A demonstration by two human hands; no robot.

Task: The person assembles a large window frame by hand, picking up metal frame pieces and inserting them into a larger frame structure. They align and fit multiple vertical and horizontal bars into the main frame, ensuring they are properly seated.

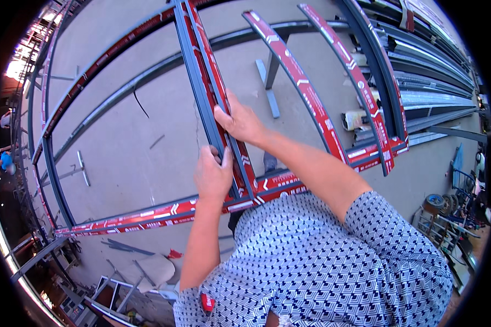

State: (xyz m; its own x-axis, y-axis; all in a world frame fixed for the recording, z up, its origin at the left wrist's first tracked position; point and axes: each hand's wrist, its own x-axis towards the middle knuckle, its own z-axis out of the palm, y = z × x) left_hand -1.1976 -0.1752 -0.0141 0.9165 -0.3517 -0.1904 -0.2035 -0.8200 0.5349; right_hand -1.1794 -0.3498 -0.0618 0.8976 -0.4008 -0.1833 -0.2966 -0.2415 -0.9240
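A large dark grey metal window frame [142, 211] with red protective film lies in front of me, and a crossbar [192, 60] runs away from me through its middle. Along the crossbar's right side lies a long red-filmed metal strip [207, 49]. My right hand [241, 121] is closed round this strip, thumb toward the crossbar. Nearer to me, my left hand [213, 173] has its fingers curled at the crossbar, thumb up beside the strip. Its fingertips are partly hidden, so what they pinch is unclear.
Two more red-filmed strips [295, 71] [360, 82] lie across the frame's right part. Grey support rails [147, 76] run below the frame. Metal profiles [431, 82] are stacked at right, with a cart [442, 201] nearer. Offcuts [126, 247] lie on the floor at lower left.
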